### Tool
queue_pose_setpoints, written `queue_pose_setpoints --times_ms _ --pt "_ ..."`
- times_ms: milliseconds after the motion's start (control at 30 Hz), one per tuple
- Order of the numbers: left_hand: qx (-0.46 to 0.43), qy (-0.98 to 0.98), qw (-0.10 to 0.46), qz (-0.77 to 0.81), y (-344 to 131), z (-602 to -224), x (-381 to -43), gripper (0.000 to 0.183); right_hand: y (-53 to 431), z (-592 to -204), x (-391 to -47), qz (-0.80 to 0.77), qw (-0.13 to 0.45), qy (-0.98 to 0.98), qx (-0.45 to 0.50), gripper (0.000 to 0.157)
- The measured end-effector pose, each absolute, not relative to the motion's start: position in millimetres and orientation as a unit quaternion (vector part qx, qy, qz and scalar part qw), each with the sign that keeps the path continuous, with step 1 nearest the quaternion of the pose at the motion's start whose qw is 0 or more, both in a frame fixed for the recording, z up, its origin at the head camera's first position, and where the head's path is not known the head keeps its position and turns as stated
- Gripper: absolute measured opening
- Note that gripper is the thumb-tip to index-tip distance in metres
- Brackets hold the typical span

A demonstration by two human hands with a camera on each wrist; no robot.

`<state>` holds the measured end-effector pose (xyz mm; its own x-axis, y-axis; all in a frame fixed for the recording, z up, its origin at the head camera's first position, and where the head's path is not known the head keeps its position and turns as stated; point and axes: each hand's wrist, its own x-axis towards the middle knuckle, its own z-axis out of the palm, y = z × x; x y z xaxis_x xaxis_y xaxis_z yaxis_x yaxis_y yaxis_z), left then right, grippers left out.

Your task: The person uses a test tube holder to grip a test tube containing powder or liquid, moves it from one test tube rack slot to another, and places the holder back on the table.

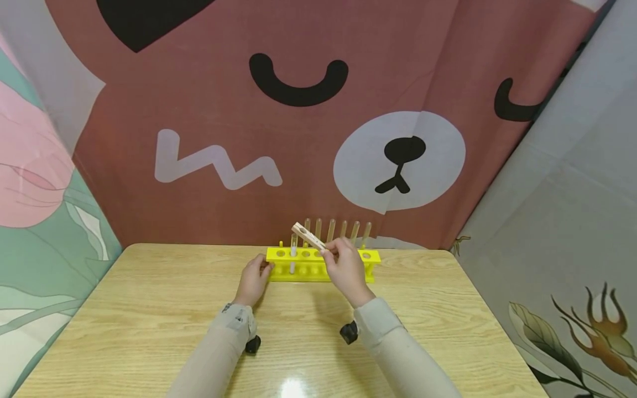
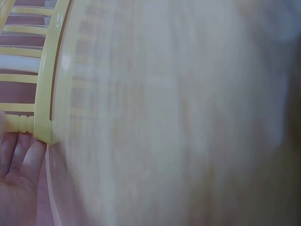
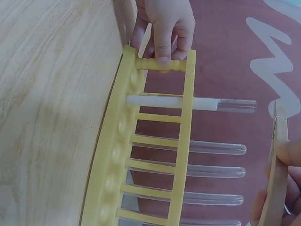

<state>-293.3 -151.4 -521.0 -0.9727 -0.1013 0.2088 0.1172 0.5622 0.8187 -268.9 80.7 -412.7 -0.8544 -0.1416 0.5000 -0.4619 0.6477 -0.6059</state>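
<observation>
The right hand [image 1: 343, 268] pinches a wooden clamp [image 1: 308, 236] between thumb and fingers, holding it aslant above the yellow rack [image 1: 313, 278], its far end up and to the left. That end lies just beside the mouth of the tube with white contents [image 3: 202, 104]; the right wrist view shows a gap between them, so they are not touching. The filled tube stands upright in the rack, near its left end and well apart from the right fingers. The left hand [image 1: 254, 281] grips the rack's end post [image 3: 178, 65], its thumb over the post and the other fingers behind. Six clear tubes [image 3: 214, 147] stand rounded ends up along the rear of the rack, which rests on the bench [image 1: 149, 320].

In the head view, the right hand covers part of the rack's top board. The right wrist view cuts off that hand, the clamp's lower end and the rack's far end. The left wrist view shows only part of the left hand, and most of its right side is a blur, hard to make out.
</observation>
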Motion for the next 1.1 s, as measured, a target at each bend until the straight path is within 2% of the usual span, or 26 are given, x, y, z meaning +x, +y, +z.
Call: queue_pose_setpoints --times_ms 1100 --pt "-0.01 -0.873 0.121 -0.472 -152 -522 -292 0.016 119 -445 -266 0.494 0.166 -0.842 0.14 0.008"
